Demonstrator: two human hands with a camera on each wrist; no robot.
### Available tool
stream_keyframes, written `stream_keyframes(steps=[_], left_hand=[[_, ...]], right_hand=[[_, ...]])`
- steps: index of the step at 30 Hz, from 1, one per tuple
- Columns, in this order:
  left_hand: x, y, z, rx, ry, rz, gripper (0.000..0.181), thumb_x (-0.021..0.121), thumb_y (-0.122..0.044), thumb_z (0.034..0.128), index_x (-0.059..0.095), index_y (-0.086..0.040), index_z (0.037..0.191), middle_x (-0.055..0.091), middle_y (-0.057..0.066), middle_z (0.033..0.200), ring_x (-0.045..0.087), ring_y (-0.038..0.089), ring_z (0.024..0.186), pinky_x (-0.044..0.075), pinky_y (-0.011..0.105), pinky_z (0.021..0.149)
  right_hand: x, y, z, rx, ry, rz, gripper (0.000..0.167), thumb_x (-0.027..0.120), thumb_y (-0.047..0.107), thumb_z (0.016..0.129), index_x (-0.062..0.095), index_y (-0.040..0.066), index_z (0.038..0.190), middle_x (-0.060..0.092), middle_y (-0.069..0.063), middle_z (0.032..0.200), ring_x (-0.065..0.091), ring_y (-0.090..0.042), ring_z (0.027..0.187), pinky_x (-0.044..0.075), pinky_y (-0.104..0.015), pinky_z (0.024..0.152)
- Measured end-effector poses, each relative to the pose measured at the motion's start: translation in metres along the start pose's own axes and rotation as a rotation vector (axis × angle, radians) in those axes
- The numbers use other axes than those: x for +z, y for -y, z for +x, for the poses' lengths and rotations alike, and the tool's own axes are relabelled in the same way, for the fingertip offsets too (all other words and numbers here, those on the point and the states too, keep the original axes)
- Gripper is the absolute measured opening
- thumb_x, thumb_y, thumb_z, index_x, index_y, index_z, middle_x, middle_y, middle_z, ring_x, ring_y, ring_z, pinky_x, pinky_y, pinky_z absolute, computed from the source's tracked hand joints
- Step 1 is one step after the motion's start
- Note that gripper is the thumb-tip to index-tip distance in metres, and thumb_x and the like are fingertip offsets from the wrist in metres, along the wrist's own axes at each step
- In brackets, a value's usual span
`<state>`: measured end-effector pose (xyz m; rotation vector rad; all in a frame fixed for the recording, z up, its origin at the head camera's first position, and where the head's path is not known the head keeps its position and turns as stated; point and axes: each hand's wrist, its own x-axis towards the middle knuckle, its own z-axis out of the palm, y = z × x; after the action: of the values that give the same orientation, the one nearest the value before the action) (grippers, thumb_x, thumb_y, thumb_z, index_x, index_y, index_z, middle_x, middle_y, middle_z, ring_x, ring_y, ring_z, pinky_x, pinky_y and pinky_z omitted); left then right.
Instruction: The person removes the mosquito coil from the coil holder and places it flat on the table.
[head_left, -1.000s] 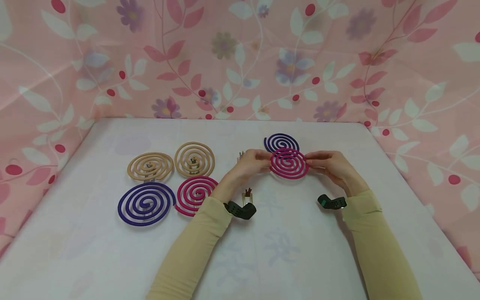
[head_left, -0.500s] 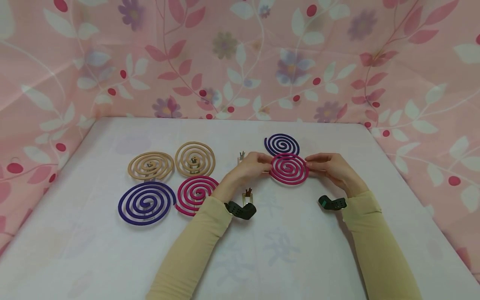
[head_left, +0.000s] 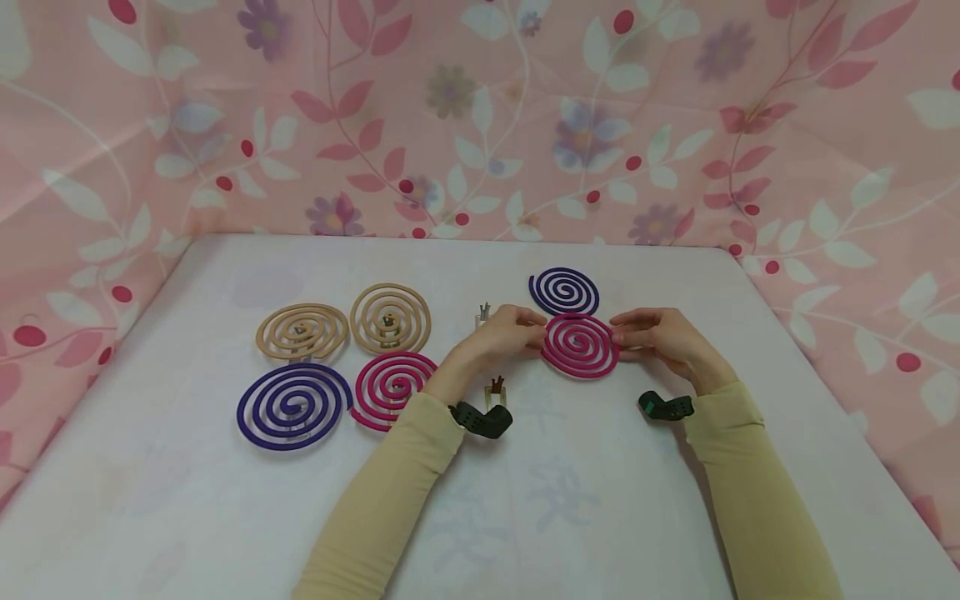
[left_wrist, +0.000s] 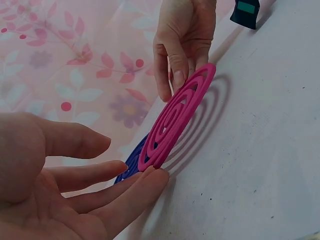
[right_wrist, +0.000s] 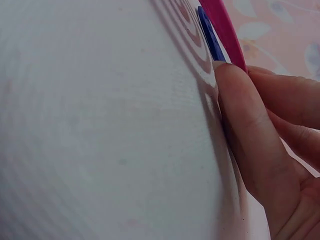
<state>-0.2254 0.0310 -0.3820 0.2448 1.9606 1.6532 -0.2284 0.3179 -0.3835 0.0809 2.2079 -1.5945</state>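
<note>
A pink spiral coil [head_left: 580, 340] is held between the two hands, and its shadow falls on the tabletop. My left hand [head_left: 506, 337] touches its left edge with extended fingertips; in the left wrist view the thumb of that hand [left_wrist: 90, 190] stands clear of the coil [left_wrist: 186, 119]. At the opposite edge my right hand [head_left: 663, 342] pinches the coil between thumb and fingers, as the right wrist view of the hand [right_wrist: 260, 145] shows. Just behind lies a dark blue spiral coil [head_left: 564, 289], partly hidden by the pink one in the left wrist view.
On the left are two tan coils [head_left: 302, 332] [head_left: 390, 319], a large blue coil [head_left: 293, 407] and another pink coil [head_left: 393, 390], partly behind the left arm. Two small clip-like stands [head_left: 496, 392] [head_left: 483, 313] are near the left hand. Floral cloth hangs behind the white table [head_left: 600, 517].
The held pink coil has moved toward the near side and off the blue coil it had overlapped. Both hands have shifted slightly nearer with it; the other coils have stayed in place.
</note>
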Motion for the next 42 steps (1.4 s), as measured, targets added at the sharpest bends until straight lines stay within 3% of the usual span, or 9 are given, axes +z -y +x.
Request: stream_keyframes(steps=[14, 21, 27, 36, 42], left_hand=[[-0.0014, -0.0029, -0.0024, -0.017, 0.006, 0.063, 0.038, 0.053, -0.013, 0.1032, 0.054, 0.003, 0.138, 0.062, 0.02, 0.123, 0.064, 0.027, 0.11, 0.055, 0.034, 0.098], [-0.0016, -0.0022, -0.0021, -0.029, -0.006, 0.066, 0.037, 0.055, -0.012, 0.102, 0.055, 0.002, 0.136, 0.063, 0.018, 0.12, 0.063, 0.021, 0.102, 0.055, 0.033, 0.097], [-0.0028, -0.0013, -0.0024, -0.01, 0.0, 0.095, 0.037, 0.054, -0.011, 0.1016, 0.055, 0.003, 0.136, 0.063, 0.019, 0.122, 0.063, 0.023, 0.104, 0.055, 0.032, 0.098], [-0.0037, -0.0009, -0.0017, 0.006, -0.013, 0.151, 0.036, 0.056, -0.014, 0.1014, 0.058, 0.001, 0.134, 0.063, 0.016, 0.124, 0.064, 0.021, 0.105, 0.055, 0.029, 0.095], [-0.0034, -0.0007, -0.0013, 0.012, -0.007, 0.165, 0.036, 0.055, -0.014, 0.1014, 0.058, 0.002, 0.134, 0.064, 0.016, 0.123, 0.064, 0.022, 0.104, 0.056, 0.029, 0.094]], right_hand=[[0.0028, 0.0038, -0.0031, 0.01, -0.012, -0.065, 0.051, 0.066, 0.004, 0.094, 0.047, -0.005, 0.141, 0.059, -0.026, 0.129, 0.07, -0.016, 0.093, 0.059, -0.04, 0.086], [0.0019, 0.0032, -0.0029, 0.009, -0.025, -0.083, 0.052, 0.068, 0.005, 0.093, 0.048, -0.004, 0.14, 0.066, -0.019, 0.121, 0.071, -0.015, 0.092, 0.06, -0.036, 0.086], [0.0015, 0.0039, -0.0023, -0.003, -0.038, -0.097, 0.05, 0.068, 0.007, 0.094, 0.05, -0.005, 0.139, 0.071, -0.014, 0.115, 0.071, -0.012, 0.091, 0.06, -0.034, 0.086], [0.002, 0.0054, -0.003, 0.017, -0.06, -0.14, 0.051, 0.068, 0.014, 0.095, 0.05, -0.001, 0.141, 0.068, -0.019, 0.124, 0.071, -0.011, 0.094, 0.059, -0.029, 0.087], [0.0026, 0.0062, -0.004, 0.019, -0.063, -0.117, 0.051, 0.067, 0.01, 0.095, 0.049, -0.001, 0.142, 0.067, -0.019, 0.125, 0.071, -0.011, 0.095, 0.059, -0.032, 0.088]])
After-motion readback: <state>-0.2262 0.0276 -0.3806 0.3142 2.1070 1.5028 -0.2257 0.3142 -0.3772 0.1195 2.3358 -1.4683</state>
